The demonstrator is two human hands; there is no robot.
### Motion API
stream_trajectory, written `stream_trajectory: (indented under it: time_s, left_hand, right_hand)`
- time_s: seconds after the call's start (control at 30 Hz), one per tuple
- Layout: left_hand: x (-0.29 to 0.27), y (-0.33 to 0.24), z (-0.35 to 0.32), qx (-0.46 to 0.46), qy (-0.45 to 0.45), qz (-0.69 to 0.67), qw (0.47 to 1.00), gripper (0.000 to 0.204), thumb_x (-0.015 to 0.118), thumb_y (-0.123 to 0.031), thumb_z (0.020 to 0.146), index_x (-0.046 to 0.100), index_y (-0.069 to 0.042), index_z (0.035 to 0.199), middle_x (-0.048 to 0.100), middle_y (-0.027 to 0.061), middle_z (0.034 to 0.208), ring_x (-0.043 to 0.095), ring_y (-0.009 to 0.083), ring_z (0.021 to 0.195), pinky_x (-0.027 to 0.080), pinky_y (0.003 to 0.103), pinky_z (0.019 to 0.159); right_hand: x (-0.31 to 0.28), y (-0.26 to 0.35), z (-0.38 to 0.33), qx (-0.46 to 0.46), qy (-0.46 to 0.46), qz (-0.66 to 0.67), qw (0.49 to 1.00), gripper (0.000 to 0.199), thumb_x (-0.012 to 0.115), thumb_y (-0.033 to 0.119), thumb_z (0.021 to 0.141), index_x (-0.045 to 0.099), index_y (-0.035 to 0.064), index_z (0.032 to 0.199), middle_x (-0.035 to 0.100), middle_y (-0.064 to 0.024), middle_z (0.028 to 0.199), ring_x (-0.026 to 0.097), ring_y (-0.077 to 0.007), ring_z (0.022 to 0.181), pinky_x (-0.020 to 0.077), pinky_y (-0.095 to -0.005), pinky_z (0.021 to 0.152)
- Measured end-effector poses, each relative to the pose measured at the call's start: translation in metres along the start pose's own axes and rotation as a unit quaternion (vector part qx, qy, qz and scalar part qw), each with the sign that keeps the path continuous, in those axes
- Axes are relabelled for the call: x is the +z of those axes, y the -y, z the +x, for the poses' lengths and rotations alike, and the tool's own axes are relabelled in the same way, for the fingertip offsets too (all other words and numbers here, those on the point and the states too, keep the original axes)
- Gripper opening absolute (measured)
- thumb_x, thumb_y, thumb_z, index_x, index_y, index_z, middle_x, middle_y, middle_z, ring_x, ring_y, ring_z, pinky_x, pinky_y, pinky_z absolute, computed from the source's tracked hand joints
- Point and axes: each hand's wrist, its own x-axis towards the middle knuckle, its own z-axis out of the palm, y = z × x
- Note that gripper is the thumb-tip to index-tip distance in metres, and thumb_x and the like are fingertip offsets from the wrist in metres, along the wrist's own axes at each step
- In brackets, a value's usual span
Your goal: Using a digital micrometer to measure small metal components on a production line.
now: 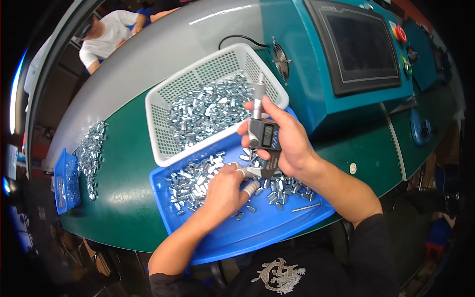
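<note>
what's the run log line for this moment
right hand: holds digital micrometer | left hand: beside it | large blue tray: metal pieces inside

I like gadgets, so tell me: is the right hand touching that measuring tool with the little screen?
Touching: the head view shows the right hand wrapped around the micrometer, with no gap at the palm.

"Anything legible on the micrometer [255,129]?"
"Digits on its display [268,134] and pale lettering on its frame [270,166], too small to read."
"The screen [362,44]?"
"Blurred lettering along its border [330,8]."
"The shirt [326,270]?"
"A pale, ornate emblem [280,278]."
</note>
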Motion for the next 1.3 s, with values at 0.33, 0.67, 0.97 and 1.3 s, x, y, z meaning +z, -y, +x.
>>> stream_trajectory:
  time_s: [0.33,0.67,0.97,1.3]
  left_hand:
    - [-0.022,0.006,-0.003,-0.086,-0.080,-0.449,0.886,0.013,0.066,-0.004,0.084,0.060,-0.002,0.096,0.062,0.0014,0.088,0.056,0.0063,0.081,0.049,0.025,0.072]
    - [-0.031,-0.004,0.000,-0.087,-0.083,-0.529,0.840,0.028,0.063,-0.012,0.088,0.062,-0.004,0.114,0.063,0.0023,0.095,0.057,0.0105,0.082,0.047,0.026,0.072]
    - [-0.031,-0.003,-0.001,-0.110,-0.039,-0.600,0.791,0.021,0.064,-0.005,0.086,0.063,0.001,0.106,0.066,0.0091,0.101,0.063,0.0158,0.091,0.055,0.032,0.078]
    - [-0.034,-0.005,-0.002,-0.122,-0.029,-0.598,0.791,0.022,0.063,-0.006,0.087,0.061,0.002,0.108,0.066,0.0097,0.100,0.065,0.0171,0.089,0.057,0.031,0.074]
  right_hand:
    - [0.003,-0.001,-0.005,0.010,-0.029,-0.014,0.999,0.045,0.038,0.043,0.098,0.045,0.0062,0.123,0.063,-0.0117,0.084,0.063,-0.0162,0.067,0.0403,-0.0219,0.038]
    - [0.004,-0.001,-0.002,-0.004,-0.018,-0.016,1.000,0.046,0.038,0.045,0.097,0.045,0.0058,0.120,0.063,-0.0119,0.085,0.063,-0.0156,0.068,0.0412,-0.0218,0.039]
    - [0.003,-0.003,-0.004,-0.001,-0.003,0.004,1.000,0.050,0.036,0.048,0.097,0.046,0.0055,0.121,0.062,-0.0128,0.087,0.064,-0.0161,0.069,0.0420,-0.0217,0.040]
    - [0.005,-0.003,-0.005,-0.008,0.011,-0.021,1.000,0.037,0.038,0.043,0.098,0.048,0.0082,0.107,0.062,-0.0115,0.084,0.063,-0.0141,0.067,0.0402,-0.0204,0.038]
